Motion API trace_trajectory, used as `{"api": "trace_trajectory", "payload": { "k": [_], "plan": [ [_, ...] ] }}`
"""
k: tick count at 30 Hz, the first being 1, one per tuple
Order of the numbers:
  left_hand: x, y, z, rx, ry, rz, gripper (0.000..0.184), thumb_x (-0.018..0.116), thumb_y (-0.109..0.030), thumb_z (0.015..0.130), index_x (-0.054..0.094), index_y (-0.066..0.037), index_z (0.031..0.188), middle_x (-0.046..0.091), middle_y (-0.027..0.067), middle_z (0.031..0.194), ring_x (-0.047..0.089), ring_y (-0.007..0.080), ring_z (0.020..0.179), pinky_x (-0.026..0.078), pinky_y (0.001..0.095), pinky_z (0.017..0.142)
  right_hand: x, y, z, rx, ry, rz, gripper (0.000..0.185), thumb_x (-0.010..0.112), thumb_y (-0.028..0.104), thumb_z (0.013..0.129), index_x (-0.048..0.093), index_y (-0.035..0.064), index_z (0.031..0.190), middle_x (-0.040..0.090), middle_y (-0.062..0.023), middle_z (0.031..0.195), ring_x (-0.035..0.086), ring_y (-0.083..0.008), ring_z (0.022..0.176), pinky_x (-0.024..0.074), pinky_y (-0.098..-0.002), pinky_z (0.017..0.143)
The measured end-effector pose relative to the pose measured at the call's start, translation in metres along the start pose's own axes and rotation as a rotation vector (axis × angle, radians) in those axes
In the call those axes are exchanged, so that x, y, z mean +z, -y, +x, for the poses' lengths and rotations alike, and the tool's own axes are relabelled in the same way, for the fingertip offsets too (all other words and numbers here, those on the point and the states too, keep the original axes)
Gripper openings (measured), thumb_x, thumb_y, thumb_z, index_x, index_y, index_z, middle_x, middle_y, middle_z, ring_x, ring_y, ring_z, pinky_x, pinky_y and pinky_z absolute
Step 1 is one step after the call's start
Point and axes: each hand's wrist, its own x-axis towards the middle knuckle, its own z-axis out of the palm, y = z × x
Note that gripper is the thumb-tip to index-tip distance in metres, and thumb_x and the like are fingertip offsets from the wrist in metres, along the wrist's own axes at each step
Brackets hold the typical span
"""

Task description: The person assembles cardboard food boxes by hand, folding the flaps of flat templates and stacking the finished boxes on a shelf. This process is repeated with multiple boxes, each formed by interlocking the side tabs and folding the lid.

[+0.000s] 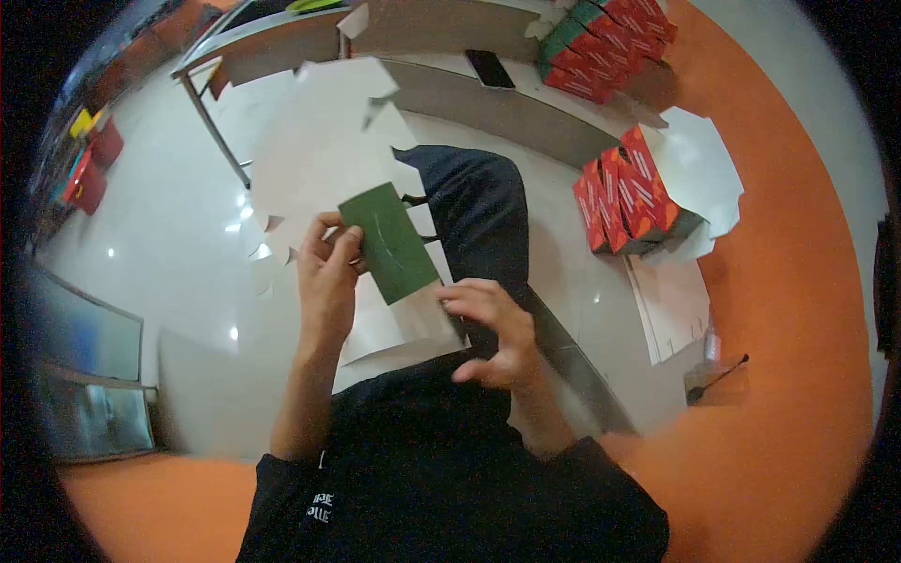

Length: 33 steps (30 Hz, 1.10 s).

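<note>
A green rectangular panel [387,246] lies over white die-cut card sheets [314,131] on my lap. My left hand [330,267] pinches the panel's left edge between thumb and fingers. At the panel's lower right corner is my right hand [496,328], its thumb and fingers apart, the fingertips near a pale flap [422,314] below the green part. Whether those fingertips touch the flap cannot be made out. Some of the card hides my left leg.
Folded red boxes [624,202] stand to the right beside white card [709,174], with more red and green boxes [601,52] behind. A phone [490,69] rests on a ledge. A metal-framed table [211,122] is at upper left, red containers [89,178] at far left.
</note>
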Motion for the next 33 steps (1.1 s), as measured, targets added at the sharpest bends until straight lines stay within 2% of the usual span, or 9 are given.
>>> {"api": "trace_trajectory", "payload": {
  "k": [6,17,20,23,24,27,28,31,33],
  "plan": [
    [0.011,-0.015,-0.004,0.072,-0.031,-0.102,0.010,0.053,-0.002,0.086,0.045,-0.006,0.083,0.054,0.0027,0.081,0.056,0.0099,0.073,0.053,0.0268,0.067,-0.003,-0.012,0.012,-0.240,0.083,-0.415,0.040,0.078,0.021,0.062,0.066,0.0026,0.095,0.063,-0.0144,0.108,0.057,-0.0353,0.102,0.0498,-0.0376,0.082],
    [0.022,0.001,-0.031,-0.057,0.231,-0.135,0.018,0.056,0.010,0.079,0.044,-0.004,0.079,0.055,0.0147,0.113,0.056,0.0218,0.102,0.048,0.0322,0.089,0.030,-0.012,0.018,0.099,-0.203,-0.450,0.035,0.082,0.013,0.059,0.067,0.0037,0.089,0.061,-0.0096,0.090,0.059,-0.0253,0.082,0.0507,-0.0337,0.069],
    [0.022,0.003,-0.036,-0.096,0.227,-0.124,0.014,0.058,0.006,0.080,0.048,-0.003,0.086,0.053,0.0149,0.118,0.055,0.0224,0.105,0.048,0.0337,0.089,0.029,-0.025,0.013,0.087,-0.244,-0.386,0.046,0.084,0.014,0.060,0.063,0.0039,0.100,0.060,-0.0087,0.087,0.059,-0.0193,0.077,0.0506,-0.0306,0.061],
    [0.019,0.002,-0.031,-0.036,0.358,0.034,0.025,0.061,0.002,0.080,0.052,-0.002,0.103,0.052,0.0138,0.121,0.053,0.0210,0.110,0.049,0.0355,0.089,0.026,-0.010,0.026,0.361,-0.206,-0.011,0.065,0.085,0.017,0.060,0.054,0.0046,0.115,0.059,-0.0081,0.091,0.057,-0.0128,0.070,0.0489,-0.0264,0.053],
    [0.018,0.001,-0.029,-0.003,0.424,0.118,0.031,0.062,0.000,0.080,0.053,-0.002,0.110,0.052,0.0133,0.121,0.053,0.0204,0.111,0.049,0.0362,0.089,0.019,-0.013,0.025,0.494,-0.046,0.059,0.079,0.086,0.019,0.060,0.044,0.0037,0.124,0.056,-0.0083,0.100,0.056,-0.0094,0.067,0.0509,-0.0236,0.052],
    [0.020,-0.008,-0.033,0.213,0.591,0.453,0.052,0.066,-0.002,0.078,0.046,-0.006,0.126,0.051,0.0113,0.123,0.052,0.0210,0.114,0.049,0.0369,0.088,0.022,-0.007,0.024,0.689,-0.138,0.413,0.084,0.087,0.019,0.058,0.041,0.0021,0.126,0.053,-0.0094,0.105,0.056,-0.0106,0.065,0.0544,-0.0251,0.057],
    [0.018,-0.007,-0.034,0.347,0.611,0.563,0.057,0.069,-0.005,0.076,0.045,-0.009,0.128,0.051,0.0120,0.122,0.052,0.0268,0.113,0.048,0.0379,0.088,0.028,-0.019,0.017,0.573,-0.180,0.468,0.083,0.084,0.024,0.063,0.038,0.0021,0.129,0.053,-0.0115,0.109,0.059,-0.0130,0.072,0.0561,-0.0267,0.063],
    [0.012,-0.015,-0.041,0.335,0.668,0.825,0.062,0.072,-0.006,0.074,0.047,-0.014,0.130,0.051,0.0126,0.126,0.051,0.0264,0.116,0.045,0.0360,0.093,0.035,-0.024,0.001,0.556,-0.249,0.698,0.077,0.078,0.028,0.072,0.036,0.0023,0.131,0.053,-0.0144,0.114,0.061,-0.0167,0.084,0.0550,-0.0291,0.070],
    [0.008,-0.020,-0.045,0.338,0.613,0.918,0.050,0.062,-0.002,0.079,0.051,-0.015,0.126,0.057,0.0152,0.108,0.061,0.0330,0.092,0.051,0.0394,0.078,0.031,-0.027,-0.008,0.530,-0.242,0.649,0.073,0.074,0.028,0.077,0.036,0.0019,0.132,0.052,-0.0147,0.117,0.061,-0.0183,0.090,0.0541,-0.0306,0.073]
  ]
}}
